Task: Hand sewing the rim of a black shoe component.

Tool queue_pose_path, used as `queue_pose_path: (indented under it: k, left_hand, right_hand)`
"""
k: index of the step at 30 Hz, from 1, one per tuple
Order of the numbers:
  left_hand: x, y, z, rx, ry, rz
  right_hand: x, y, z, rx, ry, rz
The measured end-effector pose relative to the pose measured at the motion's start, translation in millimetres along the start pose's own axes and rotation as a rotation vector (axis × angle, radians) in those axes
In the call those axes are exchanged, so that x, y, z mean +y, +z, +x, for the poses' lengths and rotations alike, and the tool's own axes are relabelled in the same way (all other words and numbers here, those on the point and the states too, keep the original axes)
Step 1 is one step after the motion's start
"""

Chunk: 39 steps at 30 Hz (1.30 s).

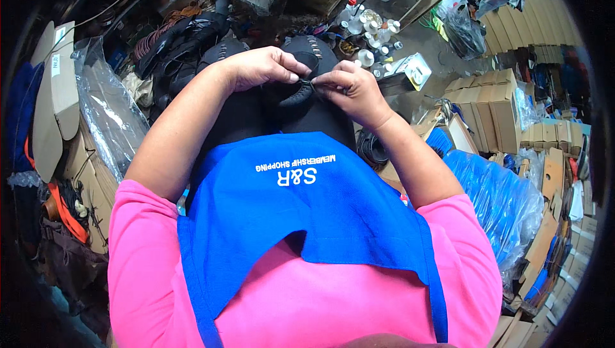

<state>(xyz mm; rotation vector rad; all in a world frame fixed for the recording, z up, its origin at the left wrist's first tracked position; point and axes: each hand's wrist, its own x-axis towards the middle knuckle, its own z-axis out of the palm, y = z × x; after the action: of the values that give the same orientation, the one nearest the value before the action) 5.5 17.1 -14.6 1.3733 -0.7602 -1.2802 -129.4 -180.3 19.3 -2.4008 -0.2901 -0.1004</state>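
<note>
Above my lap, both hands meet at a small, curved black piece with a ridged, braided-looking surface (298, 95); its exact kind is unclear. My left hand (261, 69) comes in from the left, thumb and forefinger pinched at the piece's upper edge. On the other side, my right hand (353, 91) pinches its right end, with the fingertips of both hands nearly touching. A thin dark strand seems to loop up above the fingers. Dark legwear lies behind the piece, so its outline partly blends in. A blue apron (256, 200) covers my front.
White bottles (365, 58) cluster on the floor ahead, beside a rectangular can (410, 72). Black shoes or straps (173, 47) pile up at the left. Cardboard boxes (483, 107) and a plastic-wrapped blue bundle (493, 194) stand at right. Clear plastic sheeting (109, 101) hangs at left.
</note>
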Motion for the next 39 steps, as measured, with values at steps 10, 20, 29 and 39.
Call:
queue_pose_path:
  k: [10, 20, 29, 39]
  left_hand:
    - [4, 1, -1, -0.042, 0.029, 0.129]
    - [2, -3, 5, 0.050, 0.075, 0.307]
    - [-10, -1, 10, 0.380, 0.074, 0.358]
    - [-4, 27, -65, 0.646, 0.024, 0.799]
  right_hand:
    - [-24, -10, 3, -0.093, -0.076, -0.331]
    - [-43, -23, 51, -0.474, -0.026, -0.584]
    - [-26, -22, 46, -0.326, 0.103, -0.258]
    - [-1, -53, 24, -0.369, 0.546, 0.366]
